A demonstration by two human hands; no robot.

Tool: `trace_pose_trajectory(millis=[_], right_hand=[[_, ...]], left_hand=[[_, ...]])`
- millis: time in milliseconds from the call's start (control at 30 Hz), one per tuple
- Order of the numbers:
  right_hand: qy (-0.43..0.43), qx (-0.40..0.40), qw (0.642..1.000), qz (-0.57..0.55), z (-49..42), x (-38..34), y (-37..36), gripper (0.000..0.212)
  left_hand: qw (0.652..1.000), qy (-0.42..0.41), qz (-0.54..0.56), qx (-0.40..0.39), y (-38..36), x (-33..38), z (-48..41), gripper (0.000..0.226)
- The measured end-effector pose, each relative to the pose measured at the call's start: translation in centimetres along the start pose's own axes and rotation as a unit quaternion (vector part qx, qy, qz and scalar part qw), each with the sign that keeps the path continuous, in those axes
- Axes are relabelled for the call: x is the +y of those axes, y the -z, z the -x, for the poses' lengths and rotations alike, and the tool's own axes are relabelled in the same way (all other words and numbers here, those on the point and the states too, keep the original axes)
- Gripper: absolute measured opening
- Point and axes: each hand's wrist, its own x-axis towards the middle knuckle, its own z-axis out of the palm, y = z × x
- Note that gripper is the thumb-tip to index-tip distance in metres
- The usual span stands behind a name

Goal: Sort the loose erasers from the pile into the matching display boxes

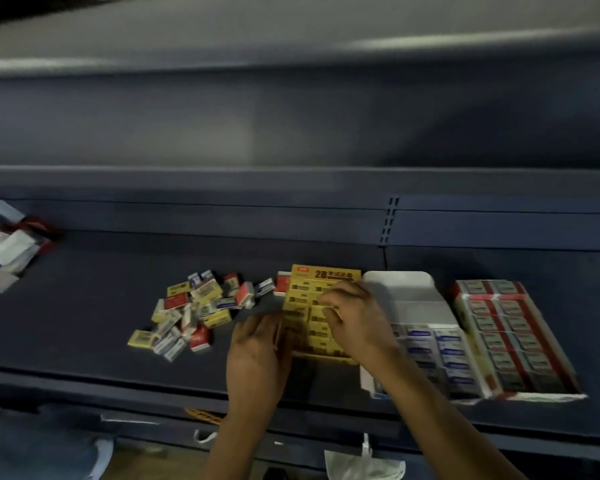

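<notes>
A pile of loose erasers in yellow, red and blue-white wrappers lies on the dark blue shelf. To its right stands a yellow display box filled with yellow erasers. My left hand rests flat against the box's left side. Over the yellow rows, my right hand has its fingers curled, pinching a yellow eraser. Further right stand a white box of blue-white erasers and a red box of red-striped erasers.
A heap of white packets with red trim lies at the shelf's far left. A slotted upright divides the back panel. The shelf's front lip runs below the pile. A white bag hangs below.
</notes>
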Motion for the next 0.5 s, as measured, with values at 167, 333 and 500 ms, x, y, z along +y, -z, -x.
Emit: trace_pose_trajectory(millis=[167, 333, 500], right_hand=[[0.03, -0.035, 0.998, 0.031, -3.4, -3.4, -2.5, 0.027], [0.041, -0.059, 0.994, 0.083, -6.1, -5.0, -4.9, 0.039], [0.029, -0.099, 0.982, 0.161, -7.9, -5.8, -6.2, 0.036]], left_hand=[[0.998, 0.015, -0.054, 0.04, 2.1, -4.1, -3.1, 0.038], [0.997, -0.029, -0.069, 0.01, 2.5, -5.9, -6.1, 0.041], [0.993, -0.078, -0.07, -0.046, 1.5, -8.0, -7.7, 0.039]])
